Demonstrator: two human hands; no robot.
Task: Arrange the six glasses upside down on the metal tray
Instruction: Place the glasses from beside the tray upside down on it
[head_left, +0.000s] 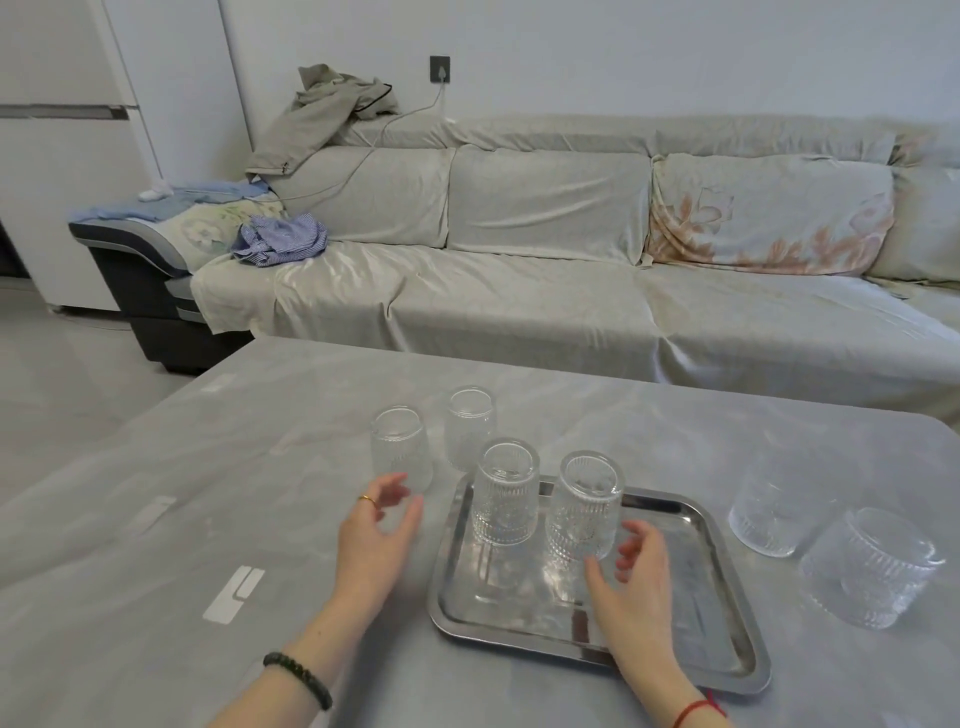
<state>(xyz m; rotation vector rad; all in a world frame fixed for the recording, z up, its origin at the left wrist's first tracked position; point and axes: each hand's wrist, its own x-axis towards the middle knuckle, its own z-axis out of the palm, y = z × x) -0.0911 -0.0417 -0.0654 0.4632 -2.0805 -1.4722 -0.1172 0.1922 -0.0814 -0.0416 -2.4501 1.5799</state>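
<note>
A metal tray (727, 618) lies on the grey table. Two ribbed glasses stand upside down at its far edge, one on the left (505, 493) and one on the right (584, 506). Left of the tray stand two more glasses, a near one (401, 448) and a far one (469, 426). Right of the tray are another two glasses, one farther (769, 512) and one nearer (867, 569). My left hand (376, 538) is open just in front of the near left glass, not touching it. My right hand (631, 587) is open over the tray beside the right upturned glass.
The grey table (208, 493) carries white markings (234, 595) at my left. Behind it runs a long sofa (519, 291) covered with cloth, with clothes piled at its left end. A white cabinet stands at far left.
</note>
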